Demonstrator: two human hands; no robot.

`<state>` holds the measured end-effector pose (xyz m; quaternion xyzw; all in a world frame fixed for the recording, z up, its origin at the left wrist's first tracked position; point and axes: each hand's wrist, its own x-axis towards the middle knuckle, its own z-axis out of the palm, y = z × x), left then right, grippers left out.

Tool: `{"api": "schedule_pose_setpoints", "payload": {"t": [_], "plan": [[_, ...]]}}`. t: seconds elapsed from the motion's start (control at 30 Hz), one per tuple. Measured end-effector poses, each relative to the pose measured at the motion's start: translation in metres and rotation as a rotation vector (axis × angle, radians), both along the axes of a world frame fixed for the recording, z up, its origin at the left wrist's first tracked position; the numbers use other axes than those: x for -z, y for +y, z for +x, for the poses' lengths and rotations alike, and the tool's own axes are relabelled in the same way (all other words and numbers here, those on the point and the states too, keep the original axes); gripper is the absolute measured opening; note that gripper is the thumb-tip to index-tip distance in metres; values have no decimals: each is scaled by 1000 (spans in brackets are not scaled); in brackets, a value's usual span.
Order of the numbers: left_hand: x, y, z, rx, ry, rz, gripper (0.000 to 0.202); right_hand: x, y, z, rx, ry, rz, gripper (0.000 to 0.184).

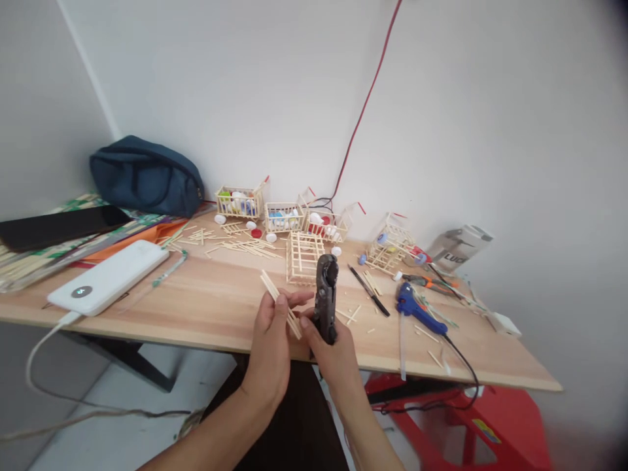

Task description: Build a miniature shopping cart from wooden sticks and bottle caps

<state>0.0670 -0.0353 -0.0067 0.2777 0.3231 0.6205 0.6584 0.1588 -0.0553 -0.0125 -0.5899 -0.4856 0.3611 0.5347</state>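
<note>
Wooden sticks were located below the centre of the frame, pinched in the left hand, fingers partly curled; the right hand was wrapped around a black hand tool. Wheeled carts above centre on the worktop appeared complete; the central stick basket showed no wheels, and loose sticks lay unjoined.

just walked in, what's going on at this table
A person at the table is working with thin sticks and a tool. The left grip holds a few pale sticks, while the right grip is closed around a black hand tool. Just beyond the hands sits a frame made of sticks. Small stick carts are further back near the wall, and a blue glue gun lies to the right.
</note>
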Motion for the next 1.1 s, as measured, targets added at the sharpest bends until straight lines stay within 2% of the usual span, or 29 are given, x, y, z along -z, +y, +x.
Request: {"api": "schedule_pose_setpoints", "payload": {"t": [0.1,0.2,0.43,0.53,0.77,0.83,0.9,1.0,1.1], "plan": [[5,-2,2,-2,-25,-37,30,0,-3,-7,54,3,4,24],[8,-3,4,10,-16,-48,31,-2,-6,-13,44,-19,-3,22],[-2,-7,6,71,68,3,33,-3,-11,-1,3,10,-44,24],[-4,-9,9,98,76,19,30,-3,-14,7,6,-48,-35,24],[1,-8,16,164,50,23,35,-10,-22,23,142,-276,7,24],[1,-4,12,157,32,3,38,-15,-27,42,240,-316,-2,26],[0,1,5,144,54,3,37,-20,-34,75,384,-370,-16,31],[-1,11,-10,154,191,51,33,-25,-44,148,639,-502,-75,42],[1,22,-22,196,391,128,31,-28,-47,221,803,-738,-271,37]]}}
